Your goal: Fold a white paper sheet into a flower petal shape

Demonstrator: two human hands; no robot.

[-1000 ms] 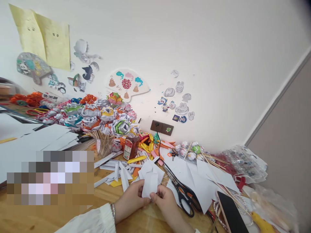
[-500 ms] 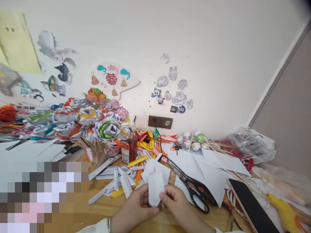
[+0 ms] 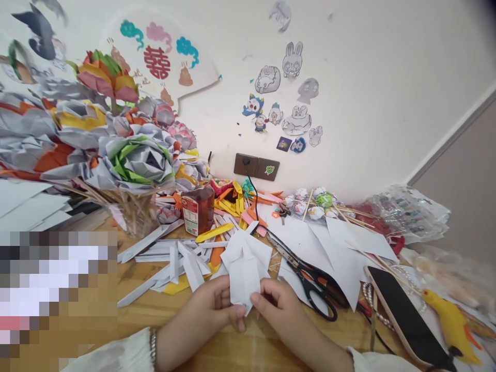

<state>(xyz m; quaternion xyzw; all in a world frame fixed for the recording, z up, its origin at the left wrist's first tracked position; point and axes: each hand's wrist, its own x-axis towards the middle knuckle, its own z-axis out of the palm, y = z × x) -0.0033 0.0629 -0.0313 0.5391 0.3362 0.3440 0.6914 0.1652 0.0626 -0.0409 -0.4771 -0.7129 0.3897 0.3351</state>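
Observation:
Between my two hands, low in the middle of the head view, is a small folded piece of white paper (image 3: 245, 276), its near end creased. My left hand (image 3: 219, 306) grips its left side and lower edge, thumb at the bottom corner. On the right side, my right hand (image 3: 275, 305) pinches the paper with the thumb on its face. Just beyond lies a pile of white folded paper pieces (image 3: 189, 263) with yellow and orange ones among them. Black-handled scissors (image 3: 310, 281) rest to the right of my right hand.
Paper flowers (image 3: 143, 160) stand in a clear vase at left, beside a red-labelled bottle (image 3: 197, 209). White sheets (image 3: 329, 253), a phone (image 3: 405, 310) and a yellow glue gun (image 3: 451, 325) lie at right. A wall socket (image 3: 256, 166) has a black cable plugged in.
My view has tilted down and moved nearer the table. Both hands still hold the white paper; its lower end now looks more pointed, and my left thumb has shifted onto the bottom corner.

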